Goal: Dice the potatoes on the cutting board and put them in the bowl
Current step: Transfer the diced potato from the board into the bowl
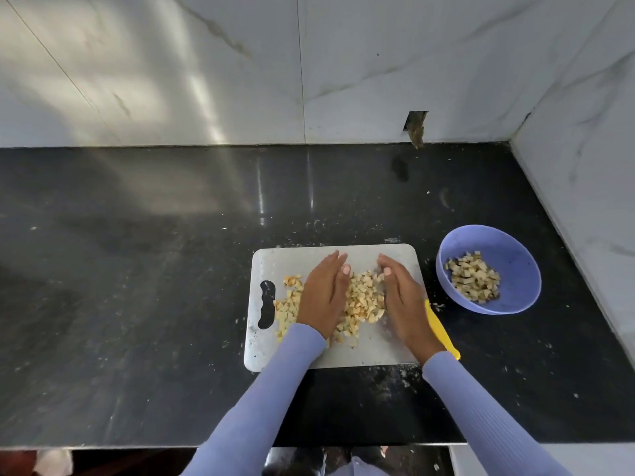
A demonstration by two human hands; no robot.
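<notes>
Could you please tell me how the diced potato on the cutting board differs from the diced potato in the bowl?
The potato on the cutting board is a larger, spread-out heap, with a separate cluster near the board's handle slot; the potato in the bowl is a smaller, compact pile. The board's heap sits between the left hand and right hand, cupped on either side; the bowl's pile is untouched. Both are small pale-yellow cubes.

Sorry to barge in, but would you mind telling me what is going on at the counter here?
A person is gathering diced potato on the cutting board, cupping the pile between the left hand and right hand. A smaller heap of potato pieces lies left of the left hand. The purple bowl to the right already holds some dice. A yellow-handled knife lies at the board's right edge.
</notes>
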